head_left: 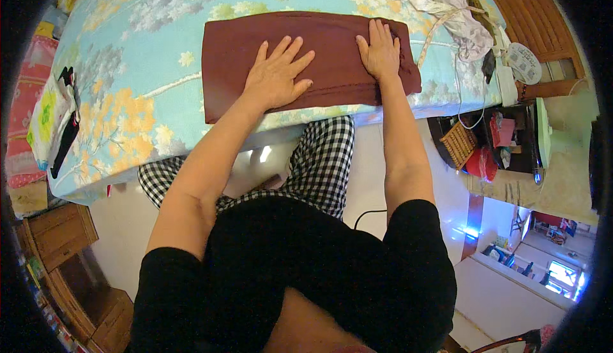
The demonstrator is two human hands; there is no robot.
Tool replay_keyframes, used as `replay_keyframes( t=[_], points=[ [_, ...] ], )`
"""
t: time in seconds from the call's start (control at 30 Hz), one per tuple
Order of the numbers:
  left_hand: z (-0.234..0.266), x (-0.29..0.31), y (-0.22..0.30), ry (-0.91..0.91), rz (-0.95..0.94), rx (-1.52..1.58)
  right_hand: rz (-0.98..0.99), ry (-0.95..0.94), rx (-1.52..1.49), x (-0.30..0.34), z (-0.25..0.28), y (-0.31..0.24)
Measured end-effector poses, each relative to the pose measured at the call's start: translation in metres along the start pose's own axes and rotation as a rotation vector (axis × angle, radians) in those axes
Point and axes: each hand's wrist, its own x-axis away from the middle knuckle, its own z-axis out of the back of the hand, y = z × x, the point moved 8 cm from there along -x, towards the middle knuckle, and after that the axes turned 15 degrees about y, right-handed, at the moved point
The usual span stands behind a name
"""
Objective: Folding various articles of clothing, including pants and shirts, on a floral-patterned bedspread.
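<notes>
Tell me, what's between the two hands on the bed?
Only the dark red cloth. In the head view the left hand and right hand both press flat on it, and the stretch of cloth between them is bare.

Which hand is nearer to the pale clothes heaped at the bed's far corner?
Right. The right hand lies flat on the maroon cloth near its end beside the pale clothes; the left hand presses mid-cloth, farther away.
</notes>
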Motion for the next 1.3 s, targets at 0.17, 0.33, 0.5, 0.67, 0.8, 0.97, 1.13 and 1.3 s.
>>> replay_keyframes(
  t=[0.17, 0.33, 0.5, 0.67, 0.8, 0.97, 1.13, 1.3],
  points=[
    [-0.008, 0.004, -0.003, 0.012, 0.009, 0.015, 0.051, 0.025, 0.178, -0.006, 0.011, -0.019],
    [-0.001, 0.019, -0.003, -0.079, 0.000, 0.000, 0.238, 0.058, -0.046, 0.016, 0.037, -0.104],
    [0.039, 0.079, -0.042, -0.088, -0.014, -0.087, 0.125, 0.025, -0.204, 0.037, 0.020, -0.091],
    [0.065, 0.105, -0.092, 0.037, 0.099, -0.139, 0.104, 0.014, -0.200, 0.038, 0.018, -0.088],
    [0.061, 0.103, -0.149, 0.220, 0.621, 0.278, 0.084, 0.028, -0.129, 0.037, 0.029, -0.101],
    [0.033, 0.094, -0.175, 0.088, 1.046, 0.589, 0.060, -0.034, -0.263, 0.049, 0.035, -0.106],
    [0.031, 0.090, -0.150, 0.017, 1.175, 1.138, 0.047, -0.055, -0.251, 0.037, 0.051, -0.114],
    [0.043, 0.063, -0.134, 0.095, 1.089, 1.448, -0.287, -0.033, -1.264, -0.004, 0.031, -0.116]
  ],
)
